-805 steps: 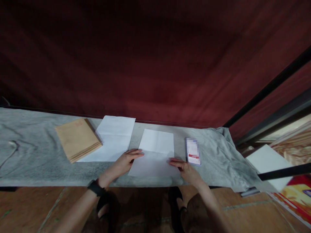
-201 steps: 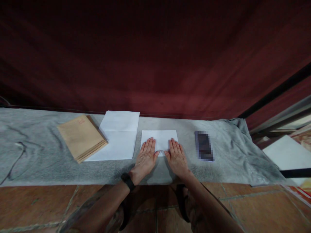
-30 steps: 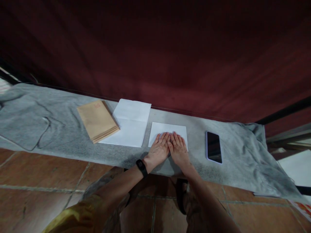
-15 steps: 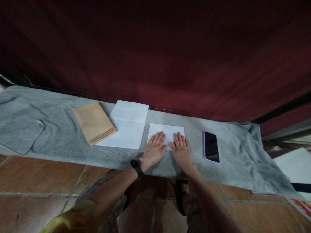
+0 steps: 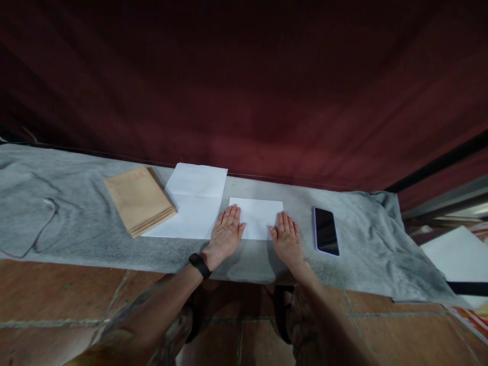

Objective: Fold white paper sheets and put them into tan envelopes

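A folded sheet of white paper (image 5: 259, 218) lies flat in front of me on the grey cloth. My left hand (image 5: 227, 230) rests palm down on its left edge, fingers stretched out and partly over the sheet. On the opposite side my right hand (image 5: 286, 235) lies flat at the right edge, its thumb touching the paper. Neither hand grips anything. Left of the folded sheet are larger white sheets (image 5: 194, 203) with a crease across them, close to my left hand.
Several brown envelopes (image 5: 139, 198) are stacked on the left, overlapping the white sheets. A phone (image 5: 326, 231) with a dark screen lies to the right. Grey cloth (image 5: 366, 239) covers the narrow bench. Behind it hangs a dark red curtain (image 5: 244, 101); tiled floor (image 5: 49, 295) is below.
My hands have moved apart, from the middle of the folded paper to its left and right edges. More of the paper shows between them. The view has shifted slightly.
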Demonstrator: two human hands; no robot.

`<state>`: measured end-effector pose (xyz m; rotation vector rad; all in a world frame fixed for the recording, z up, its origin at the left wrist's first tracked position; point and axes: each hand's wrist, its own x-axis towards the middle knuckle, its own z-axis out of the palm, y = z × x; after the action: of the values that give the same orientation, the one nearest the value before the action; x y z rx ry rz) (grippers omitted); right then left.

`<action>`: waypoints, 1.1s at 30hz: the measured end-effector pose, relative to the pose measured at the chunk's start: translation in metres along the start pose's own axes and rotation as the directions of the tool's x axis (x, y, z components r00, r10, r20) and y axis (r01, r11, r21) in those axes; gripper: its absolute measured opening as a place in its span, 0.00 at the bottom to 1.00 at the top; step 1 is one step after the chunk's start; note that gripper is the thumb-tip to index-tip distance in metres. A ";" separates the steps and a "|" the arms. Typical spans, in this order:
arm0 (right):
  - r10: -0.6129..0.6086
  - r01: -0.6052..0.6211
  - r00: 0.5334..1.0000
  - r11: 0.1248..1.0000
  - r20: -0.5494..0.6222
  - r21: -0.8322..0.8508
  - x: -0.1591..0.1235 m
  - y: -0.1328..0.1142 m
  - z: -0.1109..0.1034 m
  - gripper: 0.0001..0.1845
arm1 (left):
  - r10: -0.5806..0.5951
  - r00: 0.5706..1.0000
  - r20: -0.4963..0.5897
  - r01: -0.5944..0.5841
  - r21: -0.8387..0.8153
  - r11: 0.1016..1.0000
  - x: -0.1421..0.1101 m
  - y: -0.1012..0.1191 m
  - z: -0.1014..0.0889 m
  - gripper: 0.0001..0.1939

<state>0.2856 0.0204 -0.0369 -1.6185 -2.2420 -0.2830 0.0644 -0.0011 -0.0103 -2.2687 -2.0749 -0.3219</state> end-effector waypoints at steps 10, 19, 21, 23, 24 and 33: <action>0.101 -0.104 0.993 0.993 0.068 0.047 0.012 -0.007 -0.008 0.32 | 0.010 0.998 -0.061 -0.014 -0.078 0.997 0.008 0.016 0.000 0.30; -0.049 0.013 0.986 0.976 0.162 0.217 0.026 -0.043 -0.013 0.30 | 0.128 0.991 -0.025 -0.130 -0.134 0.982 0.016 0.042 0.009 0.28; -0.057 0.017 0.983 0.974 0.174 0.227 0.026 -0.045 -0.011 0.29 | 0.123 0.992 -0.018 -0.125 -0.131 0.984 0.016 0.041 0.011 0.28; -0.053 0.011 0.982 0.974 0.181 0.225 0.025 -0.045 -0.008 0.29 | 0.120 0.993 -0.021 -0.122 -0.130 0.984 0.015 0.040 0.011 0.28; -0.048 0.007 0.982 0.975 0.182 0.223 0.024 -0.044 -0.007 0.29 | 0.122 0.992 -0.028 -0.124 -0.130 0.984 0.015 0.039 0.012 0.29; -0.033 0.009 0.987 0.989 0.160 0.147 0.018 -0.034 -0.005 0.29 | 0.082 0.996 -0.044 -0.086 -0.099 0.991 0.016 0.027 0.012 0.29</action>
<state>0.2490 0.0229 -0.0239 -1.5925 -2.3390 0.0093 0.0940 0.0144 -0.0162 -2.3773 -1.9808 -0.4731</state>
